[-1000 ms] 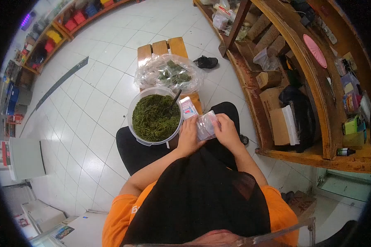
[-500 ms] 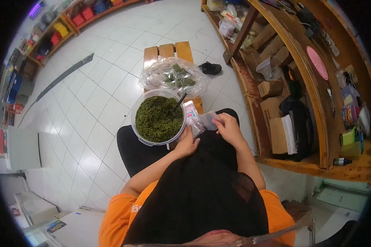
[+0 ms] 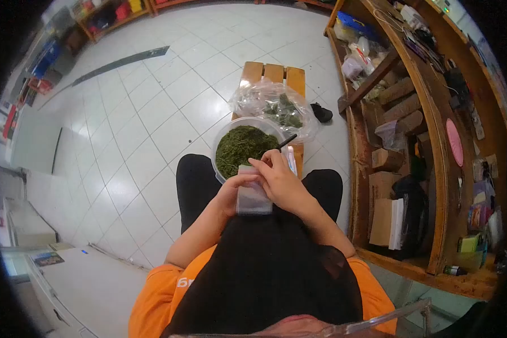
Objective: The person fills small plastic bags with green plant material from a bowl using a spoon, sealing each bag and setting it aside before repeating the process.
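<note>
A small clear plastic bag (image 3: 254, 201) hangs upright close to my body, between my hands. My left hand (image 3: 234, 192) is closed on its left upper edge. My right hand (image 3: 280, 179) pinches the top near the opening, fingertips together. Just beyond them stands a round clear tub (image 3: 215, 147) heaped with green moss-like material (image 3: 243, 147); my hands hide part of its near rim. A black handle (image 3: 288, 142) sticks out of the tub to the right. Behind it, a large clear bag (image 3: 248, 97) with green clumps (image 3: 287, 111) lies on a slatted wooden bench (image 3: 274, 73).
Printed packaging (image 3: 292, 160) lies on the bench right of the tub. A black shoe-like object (image 3: 322, 112) is on the tiled floor (image 3: 135, 129). To the right runs a wooden shelf unit (image 3: 352, 186) with boxes and bags. A white cabinet (image 3: 101, 287) stands at lower left.
The small bag has moved from right of the tub to in front of me. My left hand has left the packaging and now grips the bag with my right. The view has shifted.
</note>
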{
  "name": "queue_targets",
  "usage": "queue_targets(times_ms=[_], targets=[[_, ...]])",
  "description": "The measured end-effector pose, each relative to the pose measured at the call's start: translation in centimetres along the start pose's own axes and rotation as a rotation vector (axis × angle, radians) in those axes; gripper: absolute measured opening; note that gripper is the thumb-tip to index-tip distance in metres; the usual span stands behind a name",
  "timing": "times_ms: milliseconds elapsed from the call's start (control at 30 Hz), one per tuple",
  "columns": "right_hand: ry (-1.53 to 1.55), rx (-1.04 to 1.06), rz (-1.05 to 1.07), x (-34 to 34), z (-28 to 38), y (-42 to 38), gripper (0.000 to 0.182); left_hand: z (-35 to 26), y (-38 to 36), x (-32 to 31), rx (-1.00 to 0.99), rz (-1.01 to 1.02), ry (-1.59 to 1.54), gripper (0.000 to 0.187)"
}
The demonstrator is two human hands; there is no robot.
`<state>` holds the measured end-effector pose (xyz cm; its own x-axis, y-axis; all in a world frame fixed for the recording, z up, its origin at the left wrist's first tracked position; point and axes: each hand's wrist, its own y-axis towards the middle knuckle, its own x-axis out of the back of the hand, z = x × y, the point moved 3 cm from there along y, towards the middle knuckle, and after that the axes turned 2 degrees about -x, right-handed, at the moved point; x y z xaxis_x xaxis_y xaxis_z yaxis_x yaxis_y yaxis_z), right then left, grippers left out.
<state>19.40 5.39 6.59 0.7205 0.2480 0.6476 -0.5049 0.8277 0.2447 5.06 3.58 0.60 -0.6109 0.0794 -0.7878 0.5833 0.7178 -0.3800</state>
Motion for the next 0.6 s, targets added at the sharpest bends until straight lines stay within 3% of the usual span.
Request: queue_targets(times_ms=[67,167,333,400,500,600], targets=[[-0.098,0.047,-0.047,-0.4,0.3,0.5,0.031,0.1,-0.2,1.2,0.046,0.022,-0.163,0.042],[0.180,-0.075,-0.083,-1.0,-0.6,0.7,0.028,-0.2,-0.5,1.7,0.012,0.067,-0.121,0.044],[0.141,-0.082,-0.060,0.1,-1.0,0.7,0.016,-0.6,-0.3,1.8,0.020,0.208,-0.093,0.045],[0.070,-0.078,-0.128,0.5,-1.4,0.7,0.015,-0.8,-0.4,2.0,0.064,0.090,-0.053,0.053],[0.038,0.044,-0.088,1.0,-0.9,1.1,0.012,-1.1,-0.4,1.2,0.055,0.093,-0.014,0.052],[-0.012,0.028,-0.104,1.1,-1.8,1.0,0.009,-1.4,-0.9,0.4,0.038,0.066,0.069,0.050]])
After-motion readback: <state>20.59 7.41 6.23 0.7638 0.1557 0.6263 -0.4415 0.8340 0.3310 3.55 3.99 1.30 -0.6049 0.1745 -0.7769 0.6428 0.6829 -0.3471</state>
